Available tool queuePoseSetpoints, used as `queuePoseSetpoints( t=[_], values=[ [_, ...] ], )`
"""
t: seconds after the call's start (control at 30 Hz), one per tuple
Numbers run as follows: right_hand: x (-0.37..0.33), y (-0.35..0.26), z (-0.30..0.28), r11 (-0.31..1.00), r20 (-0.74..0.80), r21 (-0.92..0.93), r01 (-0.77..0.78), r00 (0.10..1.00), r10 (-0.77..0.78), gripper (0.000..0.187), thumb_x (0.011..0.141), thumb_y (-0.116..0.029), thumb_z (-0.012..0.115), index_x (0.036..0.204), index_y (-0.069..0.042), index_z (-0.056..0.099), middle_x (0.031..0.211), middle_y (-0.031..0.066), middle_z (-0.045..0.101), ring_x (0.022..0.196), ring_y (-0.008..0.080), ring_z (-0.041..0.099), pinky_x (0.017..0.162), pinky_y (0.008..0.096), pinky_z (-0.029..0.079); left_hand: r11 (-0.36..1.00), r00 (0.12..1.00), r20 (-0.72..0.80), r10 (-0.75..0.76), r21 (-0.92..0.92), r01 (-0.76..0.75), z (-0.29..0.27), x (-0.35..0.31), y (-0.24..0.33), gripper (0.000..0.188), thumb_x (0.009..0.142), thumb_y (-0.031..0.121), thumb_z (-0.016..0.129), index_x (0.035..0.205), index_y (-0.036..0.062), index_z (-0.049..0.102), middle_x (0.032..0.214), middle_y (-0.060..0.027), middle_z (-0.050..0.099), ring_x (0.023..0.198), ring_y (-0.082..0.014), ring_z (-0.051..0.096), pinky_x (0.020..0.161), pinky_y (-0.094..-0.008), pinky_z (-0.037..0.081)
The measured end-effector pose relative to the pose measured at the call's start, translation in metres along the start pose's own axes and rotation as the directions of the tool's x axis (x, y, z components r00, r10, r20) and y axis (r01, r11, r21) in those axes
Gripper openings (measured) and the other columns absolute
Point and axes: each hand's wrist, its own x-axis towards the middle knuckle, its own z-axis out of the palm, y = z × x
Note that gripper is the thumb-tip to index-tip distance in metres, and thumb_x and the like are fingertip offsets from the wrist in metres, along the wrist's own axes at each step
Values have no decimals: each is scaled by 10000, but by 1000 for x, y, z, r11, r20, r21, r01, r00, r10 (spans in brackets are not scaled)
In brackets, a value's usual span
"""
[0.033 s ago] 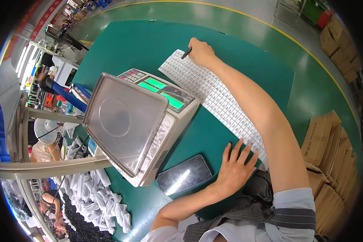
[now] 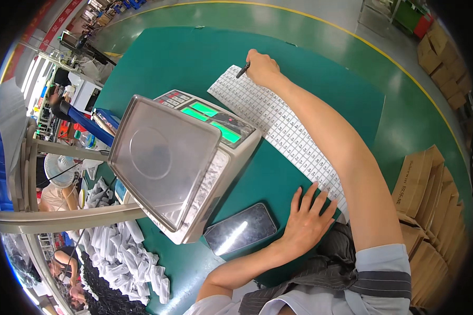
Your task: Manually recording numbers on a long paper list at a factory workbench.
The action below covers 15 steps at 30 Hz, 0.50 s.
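Note:
A long white sheet (image 2: 286,126) printed with a grid of small repeated marks lies slantwise on the green table (image 2: 194,52). At its far end, my right hand (image 2: 263,68) is closed round a dark pen (image 2: 243,70), whose tip points down at the sheet. My right forearm crosses over part of the sheet and hides its right side. My left hand (image 2: 309,223) lies flat near the sheet's close end, fingers spread, the fingertips on or beside its edge. Just left of that hand rests a black smartphone (image 2: 240,229) with a reflection on its screen.
A weighing scale (image 2: 165,157) with a metal pan and green displays stands left of the sheet. A metal rail (image 2: 68,220) and a heap of white wrapped pieces (image 2: 123,257) lie further left. Flattened cardboard boxes (image 2: 431,226) stand at the right. Other people sit far left.

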Motion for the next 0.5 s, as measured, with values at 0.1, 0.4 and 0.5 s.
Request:
queuePoseSetpoints(
  t=[0.1,0.4,0.5],
  values=[
    [6,-9,14,978,-44,-210,-10,999,1,239,816,-88,590,1020,27,544,952,262,664,913,397,670,757,459,542,999,1000,-28,-2,-51,1,4,-1,0,423,797,222,699,1186,81,608,1264,-149,499,1305,-381,370,1051,-593,298],
    [-2,-14,20,940,-24,-331,83,995,-96,147,824,-40,546,961,10,564,846,204,690,826,348,694,690,446,539,996,1000,-20,-24,-86,22,2,-1,-2,418,795,219,696,1174,69,606,1266,-154,496,1319,-379,356,1061,-601,272],
    [-9,-5,10,938,-20,-306,164,984,-178,160,825,-39,539,973,17,560,845,207,690,815,367,688,679,457,534,999,999,9,-34,-40,34,0,1,-3,411,807,231,710,1189,118,609,1256,-122,498,1314,-355,365,1051,-584,293]
  ],
)
